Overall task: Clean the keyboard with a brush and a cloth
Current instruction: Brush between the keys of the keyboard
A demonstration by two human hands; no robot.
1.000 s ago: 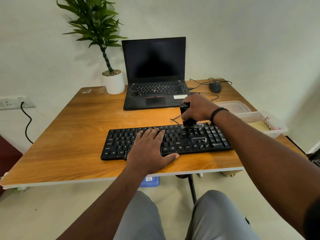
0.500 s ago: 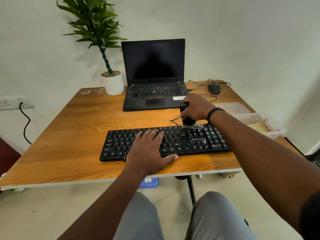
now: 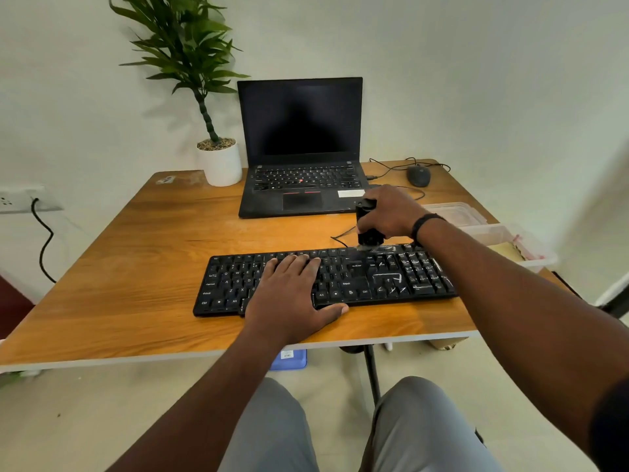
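Near the middle of the frame, the black keyboard (image 3: 326, 279) is lying on the wooden bench (image 3: 143, 253), its centre keys hidden under the left hand (image 3: 289, 294), which is resting flat with fingers spread. Toward the centre right, the right hand (image 3: 388, 212) is wrapping its grip round a black brush (image 3: 367, 229); the handle is mostly covered by the fingers, and the pale bristles are blurring against the keyboard's top edge. No cloth is identifiable. At the right edge, clear plastic containers (image 3: 503, 240) are sitting partly behind the forearm. A dark laptop (image 3: 299, 148) is standing at upper centre.
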